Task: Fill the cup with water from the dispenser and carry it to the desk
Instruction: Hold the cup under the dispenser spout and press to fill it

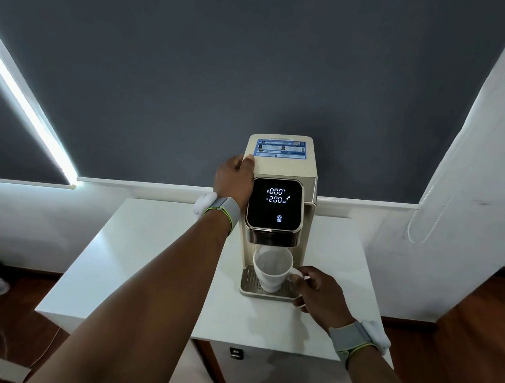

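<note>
— What does the display [275,204] say?
— "000" and "200 ml". The blue label [281,149] on the dispenser [281,169] is too small to read.
— And your hands?
— My left hand [234,178] grips the dispenser's top corner. My right hand [318,293] fingers pinch the handle of the white cup [271,269], upright on the drip tray [248,283].

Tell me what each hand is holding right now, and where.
The right hand holds the cup by its handle, on the drip tray. The left hand grips the dispenser at its top left edge.

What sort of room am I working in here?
Probably an office or home pantry corner: a countertop water dispenser on a small white table, dark roller blinds behind, wooden floor.
</note>
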Available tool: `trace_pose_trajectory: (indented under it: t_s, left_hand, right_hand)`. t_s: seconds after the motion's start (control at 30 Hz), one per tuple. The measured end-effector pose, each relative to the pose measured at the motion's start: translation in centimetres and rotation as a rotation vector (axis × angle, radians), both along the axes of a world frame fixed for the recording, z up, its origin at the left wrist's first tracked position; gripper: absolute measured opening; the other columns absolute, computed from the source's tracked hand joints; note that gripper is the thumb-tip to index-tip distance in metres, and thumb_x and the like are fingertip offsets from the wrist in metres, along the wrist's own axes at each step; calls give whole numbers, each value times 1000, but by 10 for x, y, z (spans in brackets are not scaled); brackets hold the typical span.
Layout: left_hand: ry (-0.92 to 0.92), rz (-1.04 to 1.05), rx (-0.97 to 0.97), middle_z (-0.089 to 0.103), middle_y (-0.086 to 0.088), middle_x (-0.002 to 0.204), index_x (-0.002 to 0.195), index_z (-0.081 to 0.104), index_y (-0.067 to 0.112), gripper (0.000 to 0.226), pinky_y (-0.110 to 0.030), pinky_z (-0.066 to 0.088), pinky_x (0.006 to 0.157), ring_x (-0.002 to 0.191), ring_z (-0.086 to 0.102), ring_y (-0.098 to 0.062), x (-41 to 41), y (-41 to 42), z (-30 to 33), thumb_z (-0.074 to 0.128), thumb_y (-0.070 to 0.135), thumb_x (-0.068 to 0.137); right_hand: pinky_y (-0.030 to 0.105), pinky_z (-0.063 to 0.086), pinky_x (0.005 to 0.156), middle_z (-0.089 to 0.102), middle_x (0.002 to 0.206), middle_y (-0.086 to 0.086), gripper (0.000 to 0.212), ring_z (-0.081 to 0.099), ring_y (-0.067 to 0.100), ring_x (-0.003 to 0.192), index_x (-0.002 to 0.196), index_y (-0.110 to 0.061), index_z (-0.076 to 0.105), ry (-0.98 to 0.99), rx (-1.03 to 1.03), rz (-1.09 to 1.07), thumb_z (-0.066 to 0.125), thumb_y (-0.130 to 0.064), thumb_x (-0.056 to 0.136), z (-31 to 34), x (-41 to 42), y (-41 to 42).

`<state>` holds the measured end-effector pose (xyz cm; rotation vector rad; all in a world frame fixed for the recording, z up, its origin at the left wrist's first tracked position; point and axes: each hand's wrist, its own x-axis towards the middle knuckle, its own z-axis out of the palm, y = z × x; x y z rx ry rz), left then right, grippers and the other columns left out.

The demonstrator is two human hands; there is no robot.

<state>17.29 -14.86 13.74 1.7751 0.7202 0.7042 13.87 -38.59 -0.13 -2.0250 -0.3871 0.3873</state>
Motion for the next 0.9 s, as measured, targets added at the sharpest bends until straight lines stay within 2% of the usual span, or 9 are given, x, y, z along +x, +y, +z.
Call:
trace_pose_trajectory:
  t_s: [0.03, 0.13, 0.23, 0.37, 0.47, 0.57, 0.9]
  left_hand:
    - [-1, -1, -4, 63, 18, 60, 67, 61, 24, 37, -8, 37, 45, 52, 57, 8, 0, 0, 1, 55, 38, 101]
    - [11, -12, -4, 64, 16, 70, 75, 65, 24, 32, -20, 42, 58, 63, 57, 2, -1, -1, 1, 55, 40, 101]
    - [1, -29, -3, 67, 16, 75, 88, 70, 24, 26, -23, 42, 64, 69, 60, -2, -1, -1, 1, 54, 39, 102]
    - [-9, -33, 6, 67, 12, 77, 90, 71, 19, 27, -28, 45, 73, 72, 62, -13, -2, -2, 2, 54, 36, 103]
    - [-9, -38, -8, 75, 0, 93, 103, 76, 15, 30, -36, 54, 88, 91, 69, -27, -3, -3, 4, 54, 36, 103]
    - [-4, -36, -22, 78, -6, 110, 117, 76, 14, 35, -40, 55, 99, 106, 71, -30, -5, -5, 5, 54, 37, 103]
    - [0, -5, -9, 78, -6, 110, 116, 77, 18, 33, -42, 54, 101, 109, 70, -32, -3, -5, 5, 55, 39, 102]
  right_hand:
    - [47, 63, 76, 79, 76, 10, 10, 78, 22, 63, 94, -25, 71, 0, -1, -3, 65, -31, 99, -1, 0, 0]
    - [47, 63, 76, 79, 76, 9, 10, 78, 22, 63, 95, -24, 72, 7, -1, -7, 65, -30, 99, -2, 0, -1]
    - [46, 62, 75, 80, 77, 8, 10, 78, 22, 62, 94, -24, 72, 13, -3, -9, 65, -30, 99, -1, 0, 0]
    - [45, 62, 74, 80, 80, 11, 12, 78, 26, 65, 99, -18, 73, 16, -6, -8, 65, -28, 100, 1, 0, 0]
    - [44, 61, 74, 80, 82, 10, 13, 78, 28, 66, 100, -17, 72, 26, -8, -13, 64, -27, 100, 2, -1, 0]
    - [44, 62, 74, 80, 82, 9, 12, 78, 28, 65, 101, -16, 72, 34, -2, -22, 65, -25, 100, 1, -1, 1]
    - [43, 62, 73, 79, 79, 6, 11, 79, 24, 63, 98, -20, 71, 41, 14, -24, 65, -29, 100, -2, 0, 1]
